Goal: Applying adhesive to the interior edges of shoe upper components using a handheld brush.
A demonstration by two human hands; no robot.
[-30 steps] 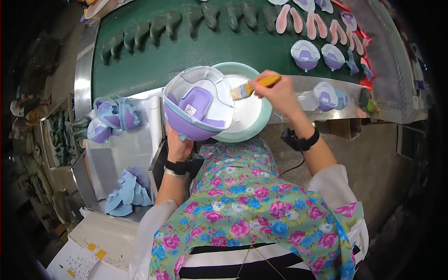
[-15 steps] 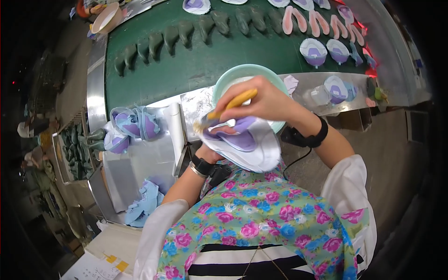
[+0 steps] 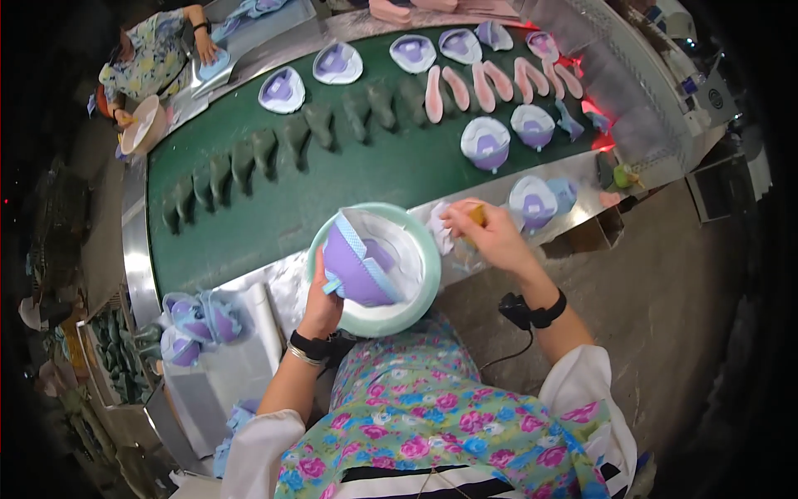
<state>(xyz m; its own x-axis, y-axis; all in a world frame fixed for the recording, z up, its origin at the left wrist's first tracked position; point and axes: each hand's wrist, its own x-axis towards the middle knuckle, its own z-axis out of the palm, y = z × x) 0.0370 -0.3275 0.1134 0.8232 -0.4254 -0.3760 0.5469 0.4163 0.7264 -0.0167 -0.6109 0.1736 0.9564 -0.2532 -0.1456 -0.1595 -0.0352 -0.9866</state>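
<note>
Over a pale green basin (image 3: 430,270), my left hand (image 3: 320,306) grips a purple, white and light-blue shoe upper (image 3: 353,270) by its left side. The upper is tilted, with its purple back part toward me and its inside partly showing. White shows inside the basin around it. To the right, my right hand (image 3: 496,239) is closed on a brush (image 3: 476,215) with a yellow handle; its bristles are hidden. A crumpled white cloth or paper (image 3: 439,226) lies beside those fingers, and I cannot tell whether they touch it.
Dark green shoe lasts (image 3: 263,150) line the green belt (image 3: 249,220), with pink insoles (image 3: 484,87) and several uppers (image 3: 485,143) beyond. More uppers lie on the metal ledge (image 3: 532,202) and left side table (image 3: 199,320). Across the belt, another person (image 3: 150,54) works near a pinkish basin (image 3: 145,125).
The upper has moved left over the basin and turned, its purple back now showing. My right hand has drawn away to the right with the brush. The view has shifted, showing more of the far side.
</note>
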